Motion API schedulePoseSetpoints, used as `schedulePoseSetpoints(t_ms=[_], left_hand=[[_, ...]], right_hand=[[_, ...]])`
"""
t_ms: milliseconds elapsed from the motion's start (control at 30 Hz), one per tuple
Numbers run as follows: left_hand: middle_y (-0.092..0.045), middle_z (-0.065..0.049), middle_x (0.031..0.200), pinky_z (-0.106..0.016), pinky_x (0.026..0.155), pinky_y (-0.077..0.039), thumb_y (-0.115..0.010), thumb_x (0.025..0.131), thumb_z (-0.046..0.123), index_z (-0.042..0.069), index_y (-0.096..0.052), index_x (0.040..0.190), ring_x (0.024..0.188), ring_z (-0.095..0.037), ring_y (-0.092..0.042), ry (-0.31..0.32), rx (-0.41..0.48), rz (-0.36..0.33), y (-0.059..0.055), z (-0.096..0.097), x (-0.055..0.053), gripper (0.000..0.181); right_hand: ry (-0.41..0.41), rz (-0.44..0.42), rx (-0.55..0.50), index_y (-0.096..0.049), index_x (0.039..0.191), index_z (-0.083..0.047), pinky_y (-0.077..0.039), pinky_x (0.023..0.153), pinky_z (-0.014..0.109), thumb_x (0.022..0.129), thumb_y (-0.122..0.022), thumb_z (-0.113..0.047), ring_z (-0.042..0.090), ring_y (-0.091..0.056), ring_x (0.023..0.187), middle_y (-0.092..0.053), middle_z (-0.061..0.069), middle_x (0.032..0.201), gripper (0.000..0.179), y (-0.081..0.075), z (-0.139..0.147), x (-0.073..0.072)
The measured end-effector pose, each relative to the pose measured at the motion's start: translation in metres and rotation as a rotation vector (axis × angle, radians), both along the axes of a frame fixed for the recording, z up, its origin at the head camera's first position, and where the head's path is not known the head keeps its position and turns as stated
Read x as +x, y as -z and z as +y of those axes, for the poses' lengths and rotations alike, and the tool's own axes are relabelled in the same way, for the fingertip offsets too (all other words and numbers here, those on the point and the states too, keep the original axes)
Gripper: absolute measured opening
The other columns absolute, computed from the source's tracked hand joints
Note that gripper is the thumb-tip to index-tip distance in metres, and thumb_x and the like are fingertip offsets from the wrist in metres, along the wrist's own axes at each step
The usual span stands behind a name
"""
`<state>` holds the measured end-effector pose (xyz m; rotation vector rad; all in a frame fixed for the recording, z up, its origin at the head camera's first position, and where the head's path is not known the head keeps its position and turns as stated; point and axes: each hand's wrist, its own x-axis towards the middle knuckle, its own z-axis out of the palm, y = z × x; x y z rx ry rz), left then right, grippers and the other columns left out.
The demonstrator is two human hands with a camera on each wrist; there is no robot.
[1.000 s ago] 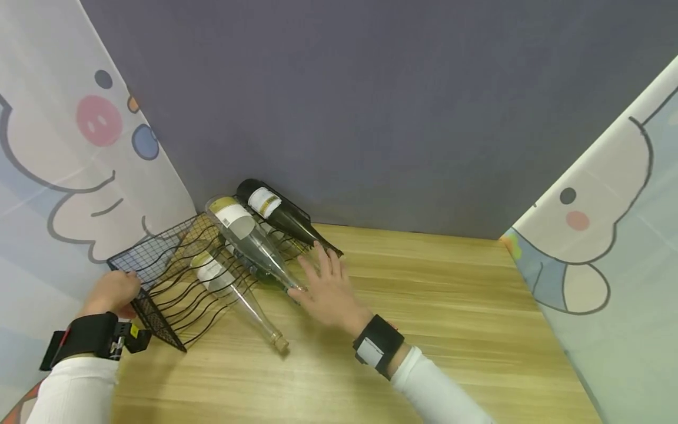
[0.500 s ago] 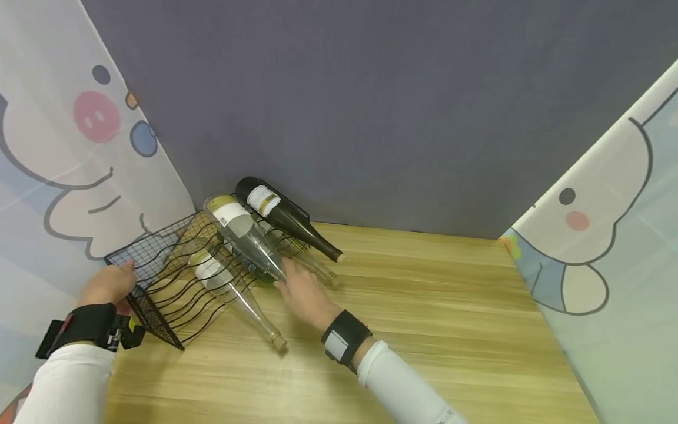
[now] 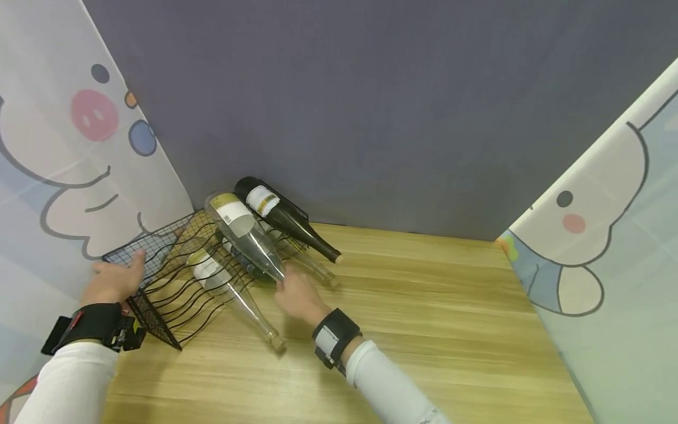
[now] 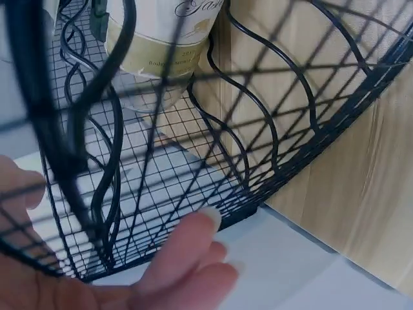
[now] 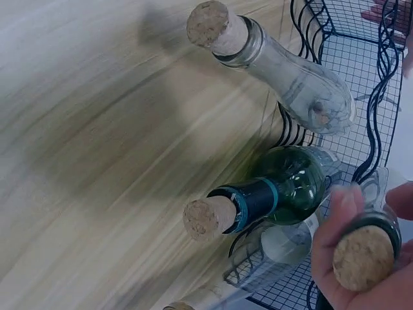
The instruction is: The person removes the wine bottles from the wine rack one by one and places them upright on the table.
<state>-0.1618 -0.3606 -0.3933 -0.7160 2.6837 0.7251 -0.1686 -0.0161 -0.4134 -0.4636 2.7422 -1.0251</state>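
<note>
My right hand (image 3: 299, 295) grips the neck of a clear glass wine bottle (image 3: 241, 228) that lies on the top of a black wire wine rack (image 3: 155, 323). Its cork (image 5: 364, 258) shows between the thumb and fingers in the right wrist view. At the rack's near left corner is my left hand (image 3: 113, 281), its fingers loosely extended against the mesh end. The left wrist view shows those fingers (image 4: 184, 255) fairly straight beside the wire, not curled around it.
Lower in the rack lie a corked clear bottle (image 3: 241, 300), a green bottle (image 5: 297, 184) and another clear bottle (image 3: 312, 265). A dark bottle (image 3: 288, 221) rests on top at the back, near the grey wall (image 3: 371, 118). Wooden tabletop (image 3: 450, 318) extends to the right.
My right hand moved left and down from beside the bottles and closed around the clear bottle's neck. My left hand loosened from its grip on the rack's corner, fingers spreading.
</note>
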Motion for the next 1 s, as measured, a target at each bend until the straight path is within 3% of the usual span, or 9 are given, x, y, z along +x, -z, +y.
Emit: schedulePoseSetpoints(t_ms=[167, 267, 400, 467, 633, 833, 933, 1000], left_hand=[[-0.046, -0.06, 0.098, -0.067, 0.079, -0.045, -0.003, 0.097, 0.055, -0.037, 0.019, 0.127, 0.087, -0.064, -0.053, 0.002, -0.083, -0.018, 0.001, 0.004, 0.0, 0.099], [-0.057, -0.05, 0.085, -0.061, 0.07, -0.048, -0.005, 0.099, 0.049, -0.036, 0.018, 0.129, 0.075, -0.056, -0.059, -0.007, -0.087, 0.016, 0.004, 0.006, 0.001, 0.093], [-0.06, -0.018, 0.049, -0.047, 0.056, -0.046, -0.008, 0.1, 0.046, -0.035, 0.014, 0.13, 0.048, -0.034, -0.058, -0.009, -0.073, 0.047, 0.005, 0.007, 0.002, 0.089], [-0.06, -0.016, 0.048, -0.045, 0.055, -0.045, -0.009, 0.1, 0.045, -0.035, 0.013, 0.13, 0.047, -0.031, -0.058, -0.011, -0.062, 0.048, 0.005, 0.007, 0.001, 0.088], [-0.058, -0.027, 0.061, -0.049, 0.059, -0.045, -0.016, 0.1, 0.043, -0.034, 0.009, 0.131, 0.058, -0.04, -0.059, -0.027, -0.064, 0.07, 0.002, 0.007, -0.001, 0.087], [-0.06, -0.026, 0.059, -0.054, 0.064, -0.046, -0.017, 0.1, 0.039, -0.033, 0.017, 0.131, 0.062, -0.043, -0.06, -0.038, -0.06, 0.045, 0.001, 0.005, 0.0, 0.086], [-0.06, -0.033, 0.066, -0.057, 0.066, -0.046, -0.017, 0.1, 0.038, -0.033, 0.018, 0.132, 0.069, -0.049, -0.059, -0.044, -0.073, 0.042, 0.001, 0.003, 0.002, 0.085], [-0.057, -0.046, 0.083, -0.061, 0.071, -0.046, -0.017, 0.1, 0.038, -0.033, 0.016, 0.132, 0.081, -0.058, -0.056, -0.047, -0.08, 0.042, 0.001, 0.003, 0.002, 0.085]], right_hand=[[0.037, 0.048, 0.049, -0.054, 0.122, 0.004, -0.04, 0.038, 0.024, 0.101, -0.046, -0.029, 0.013, -0.049, 0.046, -0.059, 0.007, 0.07, 0.04, 0.005, 0.0, -0.002], [0.045, 0.185, 0.157, -0.059, 0.113, 0.004, -0.041, 0.034, 0.024, 0.101, -0.045, -0.039, 0.015, -0.053, 0.042, -0.061, 0.008, 0.062, 0.046, 0.007, 0.004, -0.004], [0.048, 0.312, 0.252, -0.063, 0.103, 0.003, -0.045, 0.037, 0.026, 0.1, -0.044, -0.046, 0.017, -0.057, 0.045, -0.066, 0.01, 0.064, 0.052, 0.007, 0.01, -0.008], [0.041, 0.3, 0.26, -0.063, 0.105, 0.003, -0.048, 0.039, 0.027, 0.099, -0.042, -0.049, 0.018, -0.06, 0.047, -0.068, 0.011, 0.067, 0.057, 0.005, 0.013, -0.009], [0.019, 0.256, 0.316, -0.064, 0.107, 0.002, -0.056, 0.052, 0.034, 0.101, -0.036, -0.051, 0.024, -0.067, 0.061, -0.071, 0.013, 0.076, 0.06, -0.001, 0.016, -0.014], [-0.025, 0.099, 0.355, -0.061, 0.118, 0.002, -0.059, 0.074, 0.042, 0.101, -0.037, -0.049, 0.03, -0.069, 0.087, -0.073, 0.017, 0.096, 0.059, -0.013, 0.017, -0.015], [-0.023, 0.041, 0.319, -0.062, 0.118, 0.002, -0.058, 0.07, 0.041, 0.101, -0.039, -0.046, 0.03, -0.068, 0.087, -0.073, 0.018, 0.101, 0.057, -0.016, 0.018, -0.015], [0.0, 0.022, 0.284, -0.065, 0.112, 0.001, -0.055, 0.06, 0.036, 0.099, -0.041, -0.046, 0.026, -0.065, 0.077, -0.072, 0.016, 0.098, 0.054, -0.015, 0.018, -0.014]])
